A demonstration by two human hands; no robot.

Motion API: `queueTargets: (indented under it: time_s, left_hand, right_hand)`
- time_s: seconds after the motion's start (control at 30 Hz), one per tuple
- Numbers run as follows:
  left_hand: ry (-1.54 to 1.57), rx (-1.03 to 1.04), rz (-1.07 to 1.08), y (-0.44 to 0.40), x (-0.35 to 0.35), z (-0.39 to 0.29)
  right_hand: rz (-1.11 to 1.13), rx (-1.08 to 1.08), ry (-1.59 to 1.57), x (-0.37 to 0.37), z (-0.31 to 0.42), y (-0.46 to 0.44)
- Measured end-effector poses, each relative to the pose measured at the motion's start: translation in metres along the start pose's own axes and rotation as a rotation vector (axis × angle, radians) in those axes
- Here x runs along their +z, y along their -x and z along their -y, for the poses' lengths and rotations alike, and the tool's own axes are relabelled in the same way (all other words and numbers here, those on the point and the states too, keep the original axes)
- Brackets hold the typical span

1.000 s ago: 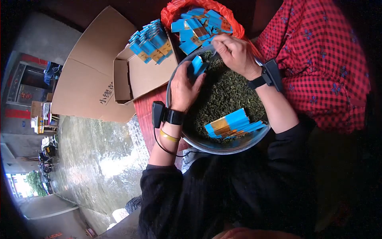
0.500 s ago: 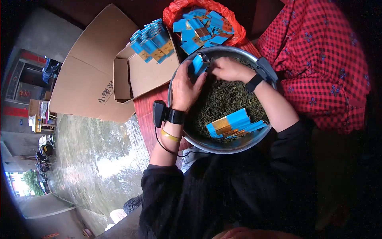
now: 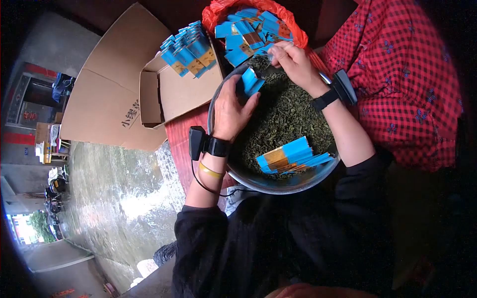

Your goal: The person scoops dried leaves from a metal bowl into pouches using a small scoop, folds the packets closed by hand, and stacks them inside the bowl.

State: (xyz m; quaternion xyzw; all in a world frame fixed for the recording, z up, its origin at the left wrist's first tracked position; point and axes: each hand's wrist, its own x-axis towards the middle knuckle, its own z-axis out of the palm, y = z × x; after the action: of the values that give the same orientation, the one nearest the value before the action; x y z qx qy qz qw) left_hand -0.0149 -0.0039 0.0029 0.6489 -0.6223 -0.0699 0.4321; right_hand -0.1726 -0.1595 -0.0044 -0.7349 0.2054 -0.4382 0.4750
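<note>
Over the basin [image 3: 278, 186], the left grip [image 3: 228, 113] pinches a blue packet [image 3: 251, 81] and the right grip [image 3: 295, 69] apparently a leaf-laden scoop [image 3: 261, 63], best held level.

Sm. blue pkt [image 3: 252, 83] held tilted over loose, crinkled dk-green lvs [image 3: 293, 115].

There's a red-and-black checked cloth [image 3: 397, 99] with little blue motifs filling the upper right, plus a super shiny floor [image 3: 109, 191] across the lower left, some greenery [image 3: 40, 226] near the left edge, a dark blue bundle [image 3: 63, 88] upper left and a cluttered stand [image 3: 44, 143] mid-left.
</note>
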Motion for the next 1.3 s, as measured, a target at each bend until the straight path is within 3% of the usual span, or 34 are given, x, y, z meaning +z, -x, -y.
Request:
queueTargets:
  time_s: [0.17,0.33,0.5,0.57,0.63,0.87,1.03,1.17,1.27,1.3]
  left_hand:
    - [0.006,-0.041,0.011,0.000,0.000,0.000]
    - [-0.074,0.043,-0.030,0.001,0.002,0.007]
    - [-0.046,0.030,-0.025,0.001,0.002,0.004]
    - [-0.021,0.003,-0.021,0.001,0.001,0.001]
    - [-0.083,0.074,-0.006,0.002,-0.001,-0.001]
    - [-0.054,0.064,-0.023,0.001,-0.002,0.000]
    - [0.020,-0.045,-0.038,0.001,-0.002,-0.001]
    - [-0.041,0.018,-0.069,0.001,0.000,0.004]
    - [-0.043,0.024,-0.090,0.002,0.000,0.005]
    - [-0.035,0.036,-0.096,0.002,0.000,0.005]
  right_hand:
    - [-0.120,-0.077,0.138,0.003,0.015,0.002]
    - [-0.143,-0.119,0.141,0.002,0.018,0.004]
    - [0.041,-0.087,0.307,0.013,0.034,0.013]
    - [0.044,-0.198,0.352,0.019,0.038,0.015]
    - [0.043,-0.498,0.430,0.023,0.046,0.016]
    - [0.015,-0.696,0.623,0.020,0.064,0.016]
    - [-0.091,-0.681,0.594,0.014,0.065,0.015]
    - [-0.192,-0.612,0.547,0.004,0.052,0.011]
    - [-0.157,-0.267,0.513,0.006,0.039,0.010]
    - [-0.158,-0.267,0.511,0.007,0.029,0.010]
